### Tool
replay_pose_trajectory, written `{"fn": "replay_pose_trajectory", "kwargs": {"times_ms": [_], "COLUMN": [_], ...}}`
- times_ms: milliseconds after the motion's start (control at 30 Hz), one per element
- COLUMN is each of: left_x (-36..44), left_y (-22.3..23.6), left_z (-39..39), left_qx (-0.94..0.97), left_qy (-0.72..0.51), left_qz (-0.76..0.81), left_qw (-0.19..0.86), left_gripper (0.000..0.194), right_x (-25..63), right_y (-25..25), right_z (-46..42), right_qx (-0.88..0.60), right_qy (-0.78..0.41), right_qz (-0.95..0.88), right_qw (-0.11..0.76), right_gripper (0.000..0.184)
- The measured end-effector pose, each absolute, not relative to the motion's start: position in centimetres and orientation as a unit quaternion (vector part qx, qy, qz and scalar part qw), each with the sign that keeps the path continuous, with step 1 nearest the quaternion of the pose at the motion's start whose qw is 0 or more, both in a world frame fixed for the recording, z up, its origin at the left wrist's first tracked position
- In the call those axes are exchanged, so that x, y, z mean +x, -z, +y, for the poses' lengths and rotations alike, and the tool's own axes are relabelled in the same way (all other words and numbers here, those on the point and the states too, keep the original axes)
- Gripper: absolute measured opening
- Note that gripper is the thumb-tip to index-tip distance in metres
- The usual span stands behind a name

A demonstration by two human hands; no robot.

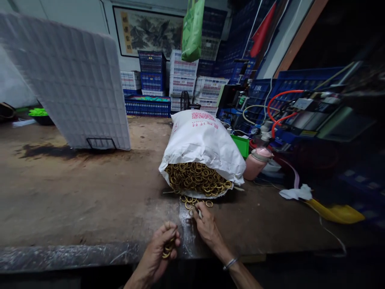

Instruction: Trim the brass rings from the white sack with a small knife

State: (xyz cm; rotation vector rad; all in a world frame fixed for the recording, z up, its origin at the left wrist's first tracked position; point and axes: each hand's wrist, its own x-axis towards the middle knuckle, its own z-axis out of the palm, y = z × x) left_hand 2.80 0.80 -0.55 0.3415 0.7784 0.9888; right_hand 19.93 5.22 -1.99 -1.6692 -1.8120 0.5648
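Observation:
A white woven sack (200, 138) with red print lies on its side on the worktable, its open mouth toward me. Brass-coloured rings (195, 176) fill the mouth, and several loose rings (209, 204) have spilled onto the tabletop in front. My left hand (161, 245), near the table's front edge, is curled around a few brass rings (168, 248). Just below the sack's mouth, my right hand (207, 226) pinches at a ring among the spilled ones; its fingers partly hide the ring.
A pale ribbed panel (90, 88) stands upright in a black wire holder at left. Right of the sack are a pink bottle (255, 162), a green tray (240, 145) and a machine with red hoses (303, 116). Stacked crates (183, 76) line the back.

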Motion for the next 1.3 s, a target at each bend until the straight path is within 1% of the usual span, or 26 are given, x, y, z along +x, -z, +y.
{"fn": "replay_pose_trajectory", "kwargs": {"times_ms": [67, 167, 333, 433, 500, 567, 700, 800, 867, 967, 1067, 1167, 1300], "left_x": [2.7, 2.4, 2.0, 1.8, 1.8, 1.8, 2.0, 2.0, 2.0, 2.2, 2.4, 2.6, 2.7], "left_y": [0.3, 0.3, 0.8, 0.7, 0.5, 0.3, 0.4, 0.7, 1.0, 1.3, 1.5, 1.4, 0.9], "left_z": [1.2, 1.5, 1.2, 1.1, 1.0, 1.1, 1.2, 1.2, 1.2, 1.1, 1.2, 1.2, 1.0], "left_qx": [0.177, 0.211, 0.238, 0.311, 0.365, 0.381, 0.355, 0.334, 0.323, 0.313, 0.321, 0.332, 0.349], "left_qy": [-0.467, -0.480, -0.482, -0.470, -0.452, -0.433, -0.412, -0.420, -0.433, -0.448, -0.453, -0.447, -0.444], "left_qz": [0.372, 0.390, 0.422, 0.478, 0.504, 0.515, 0.491, 0.464, 0.459, 0.462, 0.480, 0.505, 0.519], "left_qw": [0.782, 0.757, 0.730, 0.674, 0.639, 0.634, 0.681, 0.704, 0.705, 0.698, 0.680, 0.659, 0.642], "left_gripper": [0.029, 0.031, 0.030, 0.031, 0.032, 0.033, 0.034, 0.031, 0.029, 0.029, 0.030, 0.033, 0.036], "right_x": [18.5, 16.6, 15.0, 14.9, 14.8, 14.8, 14.9, 15.2, 15.5, 15.9, 16.0, 15.9, 16.0], "right_y": [1.3, 0.3, 0.1, 0.9, 1.4, 1.7, 1.4, 1.2, 1.2, 1.3, 1.2, 1.0, 1.4], "right_z": [4.6, 3.7, 3.4, 3.7, 4.0, 4.1, 4.4, 4.6, 4.5, 4.1, 3.5, 3.2, 3.6], "right_qx": [-0.588, -0.538, -0.508, -0.508, -0.514, -0.517, -0.524, -0.537, -0.556, -0.560, -0.530, -0.532, -0.540], "right_qy": [-0.272, -0.339, -0.425, -0.484, -0.498, -0.492, -0.472, -0.472, -0.438, -0.345, -0.281, -0.245, -0.224], "right_qz": [-0.683, -0.687, -0.671, -0.636, -0.621, -0.622, -0.632, -0.627, -0.641, -0.716, -0.784, -0.803, -0.807], "right_qw": [0.337, 0.352, 0.335, 0.321, 0.319, 0.321, 0.321, 0.310, 0.296, 0.236, 0.156, 0.110, 0.077], "right_gripper": [0.017, 0.019, 0.020, 0.021, 0.022, 0.023, 0.021, 0.021, 0.022, 0.015, 0.027, 0.029, 0.030]}}
